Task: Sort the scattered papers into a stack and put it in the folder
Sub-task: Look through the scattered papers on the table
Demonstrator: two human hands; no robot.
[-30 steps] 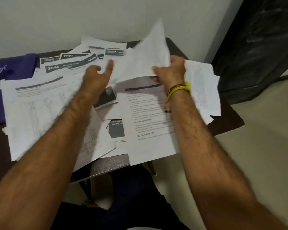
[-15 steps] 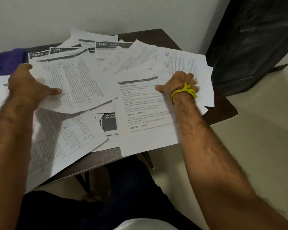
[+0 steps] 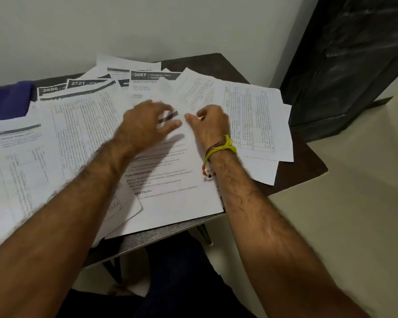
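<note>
Head view. Left hand (image 3: 145,125): forearm entering from lower left, reaching up and right across the papers (image 3: 83,134); palm down, fingers spread and lightly bent over the sheet headed "TASK DESCRIPTION" (image 3: 170,191), blurred, so contact or grip on paper cannot be told. Right hand (image 3: 210,125): forearm entering from lower right, yellow thread band (image 3: 225,146) at the wrist; fingers curled, thumb pointing toward the left hand, just beside it; whether pinching a sheet cannot be told. Papers: loose, overlapping, spread over most of the dark table (image 3: 308,166), several overhanging its near edge; numbered sheets "2886", "2721", "3667" at the far side. Purple folder (image 3: 8,103): far left of the table, partly under sheets. Dark cabinet (image 3: 354,60): right, against the wall.
</note>
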